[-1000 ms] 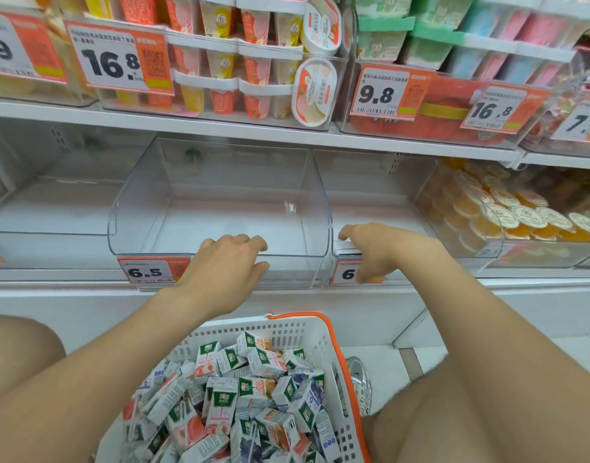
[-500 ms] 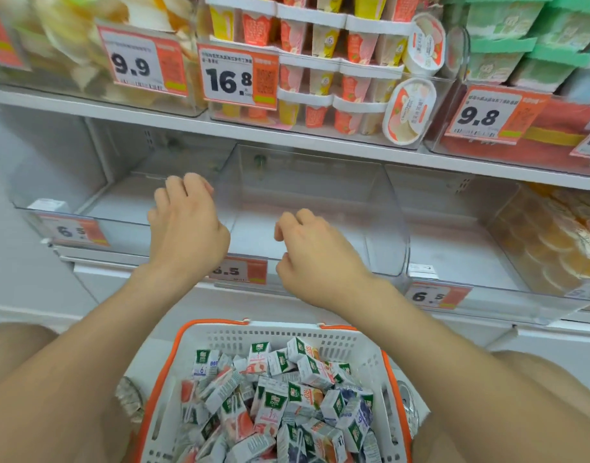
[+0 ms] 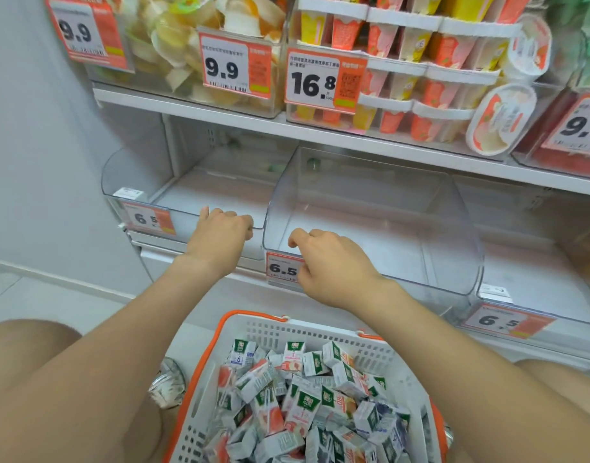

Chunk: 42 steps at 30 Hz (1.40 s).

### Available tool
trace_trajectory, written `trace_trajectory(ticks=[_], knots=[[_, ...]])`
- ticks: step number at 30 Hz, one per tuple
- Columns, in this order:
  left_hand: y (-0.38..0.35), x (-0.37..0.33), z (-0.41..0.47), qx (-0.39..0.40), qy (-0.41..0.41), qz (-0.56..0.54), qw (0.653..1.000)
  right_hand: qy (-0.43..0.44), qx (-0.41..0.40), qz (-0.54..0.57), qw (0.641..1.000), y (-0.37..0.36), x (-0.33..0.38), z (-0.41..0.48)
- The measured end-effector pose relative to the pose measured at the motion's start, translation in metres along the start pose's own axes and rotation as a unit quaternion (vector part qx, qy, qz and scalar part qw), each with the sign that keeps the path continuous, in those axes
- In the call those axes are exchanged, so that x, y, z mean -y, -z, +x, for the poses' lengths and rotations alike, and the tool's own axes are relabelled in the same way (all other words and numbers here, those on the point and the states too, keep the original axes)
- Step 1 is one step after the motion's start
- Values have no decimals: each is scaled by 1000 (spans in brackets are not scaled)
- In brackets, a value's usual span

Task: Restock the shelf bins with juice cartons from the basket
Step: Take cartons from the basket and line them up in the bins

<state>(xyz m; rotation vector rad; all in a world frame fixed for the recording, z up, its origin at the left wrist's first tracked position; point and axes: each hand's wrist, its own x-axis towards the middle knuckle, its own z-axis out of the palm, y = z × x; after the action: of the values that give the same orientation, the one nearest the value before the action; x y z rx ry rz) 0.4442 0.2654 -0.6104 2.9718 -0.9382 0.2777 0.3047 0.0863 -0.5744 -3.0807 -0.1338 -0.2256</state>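
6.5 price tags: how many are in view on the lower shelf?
3. Left tag on the left bin, middle tag on the middle bin partly behind the right hand, right tag on the right bin. More may lie past the right edge.

L arm (image 3: 113, 369), R arm (image 3: 454, 349) bare wrist to elbow; L grip (image 3: 220, 238), R grip (image 3: 333, 265) bare; L knee (image 3: 23, 342), R knee (image 3: 567, 375) bare.

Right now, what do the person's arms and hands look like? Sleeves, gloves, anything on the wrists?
Bare throughout. Left hand and right hand: no gloves, no rings that show. The wrists carry no watch, band or bracelet. Left forearm and right forearm are uncovered to the frame edge, so no sleeve is in view; anything worn higher up is out of frame.
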Motion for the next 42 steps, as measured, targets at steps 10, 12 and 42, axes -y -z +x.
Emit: trace_trajectory(ticks=[10, 12, 42], knots=[[19, 13, -7, -44, -32, -40, 998, -4, 11, -29, 1000, 1, -9, -6], [17, 19, -8, -50, -42, -49, 997, -11, 26, -30, 999, 3, -9, -8], [31, 4, -33, 74, -130, 35, 988, -39, 72, -24, 996, -1, -11, -14]])
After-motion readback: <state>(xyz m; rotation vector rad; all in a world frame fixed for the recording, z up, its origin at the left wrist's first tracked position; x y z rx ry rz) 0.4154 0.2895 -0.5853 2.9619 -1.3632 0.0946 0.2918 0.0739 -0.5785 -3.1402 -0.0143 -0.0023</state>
